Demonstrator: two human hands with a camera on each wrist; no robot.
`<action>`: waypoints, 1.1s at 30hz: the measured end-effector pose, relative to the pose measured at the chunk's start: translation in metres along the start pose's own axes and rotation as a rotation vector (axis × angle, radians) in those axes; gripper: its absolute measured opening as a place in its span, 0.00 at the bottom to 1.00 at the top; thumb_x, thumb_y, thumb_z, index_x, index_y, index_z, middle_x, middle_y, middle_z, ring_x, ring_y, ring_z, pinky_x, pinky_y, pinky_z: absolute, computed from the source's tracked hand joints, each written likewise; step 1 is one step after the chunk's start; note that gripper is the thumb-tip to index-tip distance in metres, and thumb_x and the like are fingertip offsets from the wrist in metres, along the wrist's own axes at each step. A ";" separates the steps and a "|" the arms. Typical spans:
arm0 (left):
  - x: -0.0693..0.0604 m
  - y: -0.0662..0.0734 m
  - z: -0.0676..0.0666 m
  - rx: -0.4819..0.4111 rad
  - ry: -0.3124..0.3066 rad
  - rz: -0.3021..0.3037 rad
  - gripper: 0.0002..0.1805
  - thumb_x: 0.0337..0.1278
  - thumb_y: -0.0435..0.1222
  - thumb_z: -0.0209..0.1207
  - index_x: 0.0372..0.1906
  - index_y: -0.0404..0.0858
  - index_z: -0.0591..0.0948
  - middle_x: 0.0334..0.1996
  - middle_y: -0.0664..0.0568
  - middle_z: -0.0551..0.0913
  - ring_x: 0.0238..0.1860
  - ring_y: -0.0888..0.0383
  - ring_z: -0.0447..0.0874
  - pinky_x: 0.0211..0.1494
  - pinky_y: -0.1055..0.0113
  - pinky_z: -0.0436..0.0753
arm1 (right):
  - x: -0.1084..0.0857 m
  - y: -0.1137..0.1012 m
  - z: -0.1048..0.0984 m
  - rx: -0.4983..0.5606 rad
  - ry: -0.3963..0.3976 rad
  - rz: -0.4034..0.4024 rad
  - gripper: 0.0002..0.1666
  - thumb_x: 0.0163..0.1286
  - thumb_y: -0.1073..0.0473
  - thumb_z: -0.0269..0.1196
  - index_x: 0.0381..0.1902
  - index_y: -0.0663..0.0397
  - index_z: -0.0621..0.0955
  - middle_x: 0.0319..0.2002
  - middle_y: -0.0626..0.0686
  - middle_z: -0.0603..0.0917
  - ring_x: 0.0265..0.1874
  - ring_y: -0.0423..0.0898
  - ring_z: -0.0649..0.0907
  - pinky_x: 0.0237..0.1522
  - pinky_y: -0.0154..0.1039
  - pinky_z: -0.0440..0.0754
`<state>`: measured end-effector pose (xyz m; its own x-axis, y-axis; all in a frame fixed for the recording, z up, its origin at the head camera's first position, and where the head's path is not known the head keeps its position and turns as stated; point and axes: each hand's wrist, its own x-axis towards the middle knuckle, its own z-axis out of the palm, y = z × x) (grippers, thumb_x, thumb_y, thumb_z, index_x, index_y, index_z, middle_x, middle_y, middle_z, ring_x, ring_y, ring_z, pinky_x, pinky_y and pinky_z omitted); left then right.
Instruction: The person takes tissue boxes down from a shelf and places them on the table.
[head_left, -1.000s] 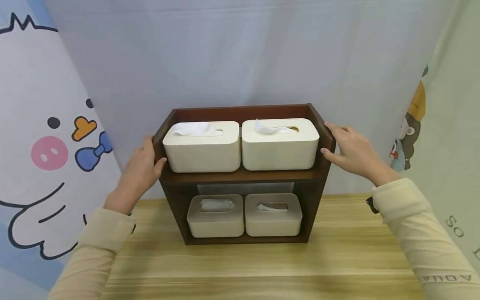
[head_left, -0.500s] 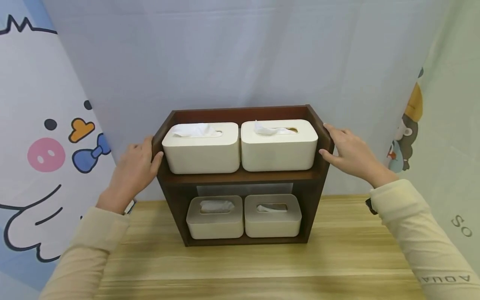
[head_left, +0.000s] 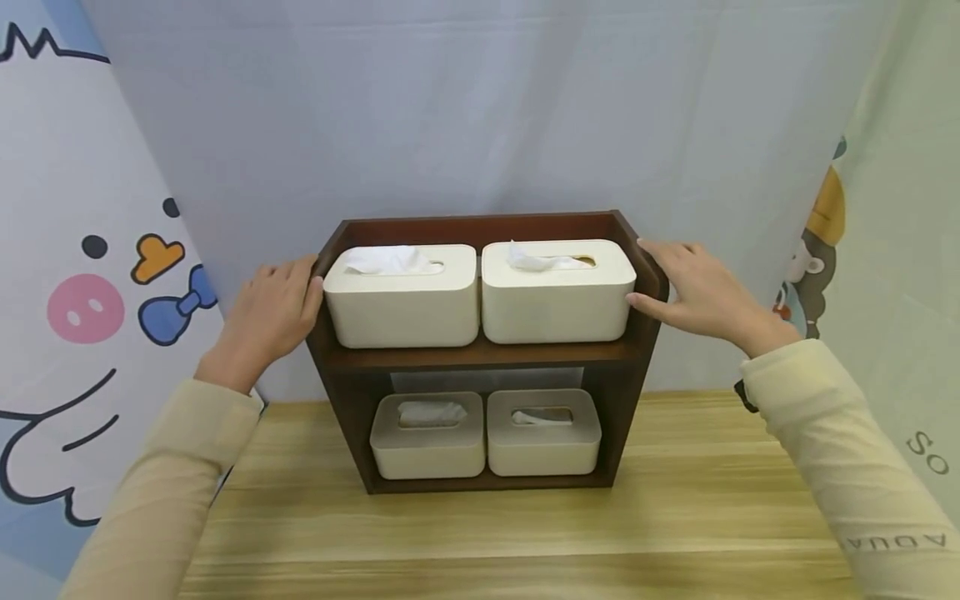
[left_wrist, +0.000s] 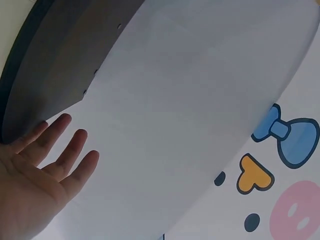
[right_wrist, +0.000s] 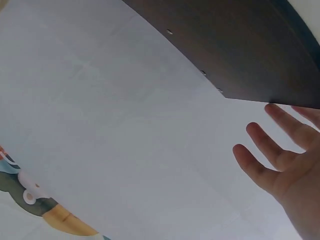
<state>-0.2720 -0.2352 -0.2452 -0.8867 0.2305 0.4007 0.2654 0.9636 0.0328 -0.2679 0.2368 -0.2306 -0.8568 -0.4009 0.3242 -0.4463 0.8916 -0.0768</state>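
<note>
A dark brown wooden shelf [head_left: 480, 359] with two tiers stands against the backdrop in the head view. On its upper tier sit two cream tissue boxes, a left one [head_left: 401, 318] and a right one [head_left: 557, 314], tissue showing in each slot. The lower tier bears a left tissue box [head_left: 427, 460] and a right tissue box [head_left: 543, 455]. My left hand [head_left: 270, 312] rests at the upper left side panel; spread fingers [left_wrist: 75, 150] show in the left wrist view. My right hand [head_left: 697, 292] touches the right panel's sloping top edge, its fingers [right_wrist: 264, 142] extended and apart.
The shelf stands on a wood-grain tabletop [head_left: 480, 542]. A pale grey cloth [head_left: 480, 108] hangs close behind it. To the left is a cloth with a cartoon bird [head_left: 67, 192]; a pale printed cloth [head_left: 900, 275] hangs at the right.
My left hand has slid up along the left panel, its thumb higher now. My right hand has shifted slightly left over the right panel's edge. The shelf and boxes look unmoved.
</note>
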 end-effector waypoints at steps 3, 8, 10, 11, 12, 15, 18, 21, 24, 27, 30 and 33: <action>0.003 -0.001 0.001 0.004 0.001 0.016 0.27 0.70 0.43 0.30 0.65 0.31 0.61 0.60 0.31 0.67 0.58 0.30 0.62 0.57 0.36 0.64 | 0.008 -0.007 -0.006 -0.037 0.025 -0.027 0.44 0.62 0.41 0.57 0.68 0.59 0.59 0.66 0.64 0.62 0.61 0.67 0.63 0.57 0.66 0.61; 0.007 -0.006 0.003 0.013 0.016 0.060 0.26 0.69 0.41 0.32 0.65 0.32 0.62 0.62 0.35 0.66 0.59 0.32 0.62 0.58 0.37 0.64 | 0.027 -0.023 -0.014 -0.088 -0.018 -0.052 0.47 0.60 0.35 0.55 0.69 0.56 0.58 0.67 0.61 0.62 0.62 0.65 0.63 0.60 0.63 0.60; 0.008 -0.007 0.004 0.011 0.030 0.077 0.25 0.69 0.40 0.34 0.65 0.32 0.63 0.63 0.35 0.66 0.59 0.33 0.62 0.58 0.37 0.64 | 0.036 -0.028 -0.014 -0.079 -0.059 -0.060 0.48 0.59 0.33 0.55 0.69 0.54 0.58 0.67 0.60 0.62 0.62 0.64 0.63 0.61 0.62 0.60; 0.008 -0.008 0.004 0.008 0.035 0.084 0.25 0.69 0.40 0.34 0.65 0.32 0.63 0.63 0.36 0.65 0.60 0.33 0.62 0.59 0.37 0.64 | 0.041 -0.029 -0.013 -0.067 -0.076 -0.069 0.49 0.59 0.33 0.55 0.69 0.54 0.58 0.67 0.60 0.62 0.62 0.64 0.64 0.61 0.62 0.61; 0.008 -0.009 0.004 0.006 0.042 0.091 0.25 0.68 0.39 0.35 0.65 0.32 0.63 0.63 0.36 0.65 0.60 0.34 0.61 0.59 0.38 0.63 | 0.046 -0.031 -0.012 -0.055 -0.089 -0.079 0.49 0.58 0.33 0.56 0.69 0.54 0.58 0.67 0.59 0.62 0.62 0.64 0.64 0.61 0.61 0.61; 0.008 -0.010 0.006 0.003 0.052 0.104 0.25 0.68 0.39 0.36 0.65 0.33 0.64 0.64 0.37 0.64 0.61 0.35 0.61 0.60 0.39 0.63 | 0.059 -0.031 -0.008 -0.014 -0.128 -0.122 0.51 0.57 0.33 0.58 0.69 0.55 0.58 0.67 0.58 0.63 0.63 0.62 0.63 0.62 0.59 0.61; 0.008 -0.010 0.007 0.004 0.048 0.108 0.25 0.68 0.39 0.35 0.65 0.33 0.63 0.65 0.38 0.63 0.61 0.35 0.61 0.60 0.39 0.63 | 0.070 -0.029 -0.003 0.025 -0.161 -0.151 0.52 0.55 0.34 0.60 0.69 0.57 0.58 0.67 0.59 0.62 0.65 0.59 0.62 0.65 0.56 0.57; 0.008 -0.011 0.007 0.009 0.040 0.112 0.25 0.68 0.39 0.35 0.66 0.34 0.62 0.65 0.38 0.63 0.61 0.36 0.61 0.60 0.39 0.63 | 0.077 -0.028 0.000 0.069 -0.204 -0.149 0.55 0.53 0.34 0.62 0.69 0.57 0.57 0.68 0.58 0.61 0.67 0.56 0.59 0.67 0.55 0.54; 0.008 -0.010 0.007 0.010 0.036 0.118 0.25 0.68 0.39 0.36 0.67 0.34 0.62 0.66 0.39 0.63 0.61 0.36 0.62 0.60 0.40 0.64 | 0.083 -0.027 0.002 0.094 -0.258 -0.112 0.57 0.51 0.32 0.63 0.70 0.55 0.55 0.69 0.58 0.59 0.68 0.56 0.57 0.67 0.55 0.53; 0.008 -0.010 0.006 0.010 0.034 0.122 0.25 0.68 0.39 0.36 0.67 0.35 0.61 0.66 0.39 0.63 0.61 0.36 0.62 0.60 0.40 0.63 | 0.085 -0.028 0.003 0.121 -0.302 -0.066 0.59 0.49 0.31 0.63 0.71 0.52 0.54 0.69 0.57 0.57 0.67 0.58 0.56 0.66 0.56 0.55; 0.008 -0.010 0.007 0.010 0.034 0.120 0.25 0.68 0.39 0.37 0.67 0.36 0.61 0.66 0.39 0.63 0.61 0.36 0.61 0.61 0.39 0.63 | 0.088 -0.029 0.003 0.142 -0.344 -0.030 0.60 0.48 0.31 0.64 0.71 0.48 0.52 0.69 0.57 0.56 0.65 0.60 0.57 0.63 0.57 0.58; 0.009 -0.010 0.008 0.013 0.036 0.120 0.25 0.68 0.39 0.37 0.67 0.36 0.61 0.66 0.38 0.63 0.61 0.36 0.61 0.61 0.39 0.62 | 0.091 -0.031 0.004 0.141 -0.394 -0.015 0.61 0.47 0.31 0.64 0.72 0.46 0.51 0.70 0.57 0.53 0.66 0.61 0.54 0.63 0.60 0.57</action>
<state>-0.2854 -0.2421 -0.2495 -0.8344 0.3399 0.4338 0.3640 0.9309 -0.0294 -0.3332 0.1718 -0.2028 -0.8712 -0.4876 -0.0569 -0.4667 0.8586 -0.2122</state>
